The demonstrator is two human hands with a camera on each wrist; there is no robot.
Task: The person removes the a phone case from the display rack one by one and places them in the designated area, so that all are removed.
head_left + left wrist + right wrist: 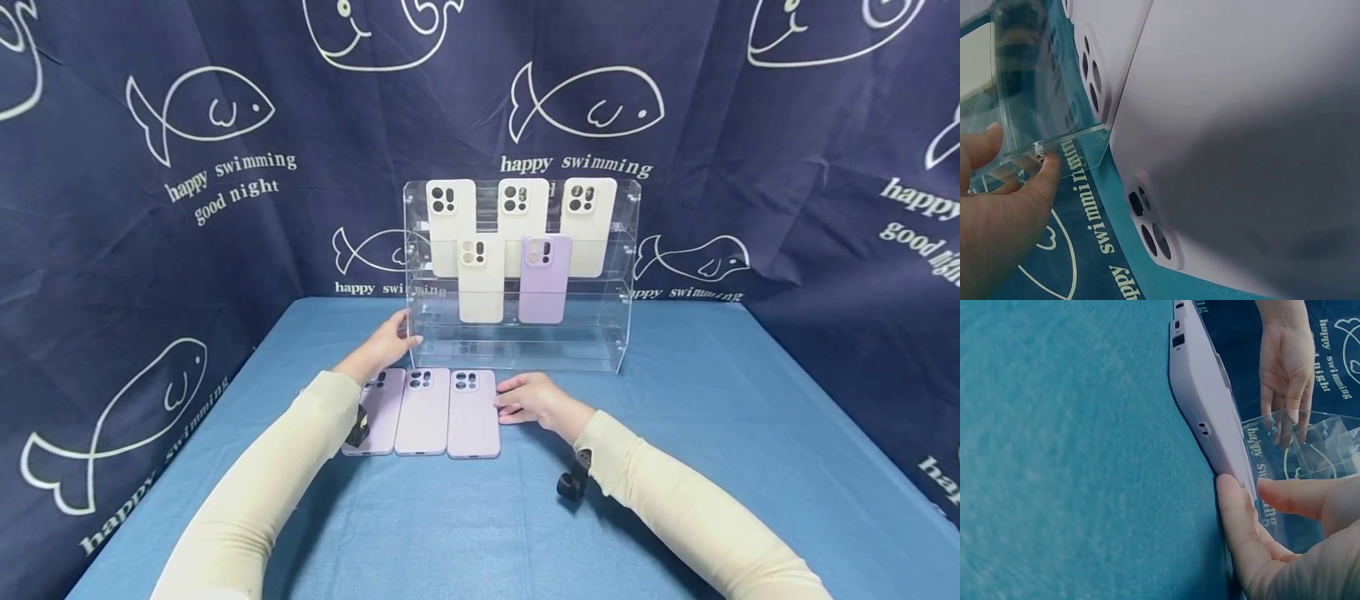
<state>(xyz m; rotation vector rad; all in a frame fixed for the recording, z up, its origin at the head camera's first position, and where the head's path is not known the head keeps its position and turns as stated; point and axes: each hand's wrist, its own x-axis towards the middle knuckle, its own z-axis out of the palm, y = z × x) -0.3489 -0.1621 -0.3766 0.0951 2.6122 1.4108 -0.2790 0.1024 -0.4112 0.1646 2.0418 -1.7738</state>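
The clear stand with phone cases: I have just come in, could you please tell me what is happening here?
A person's left hand holds the stand by its left side. The right hand touches the right edge of the rightmost lilac case on the table; whether it pinches the case is unclear. Two more lilac cases lie beside it, in front of the stand. The stand carries four white cases and one purple case.
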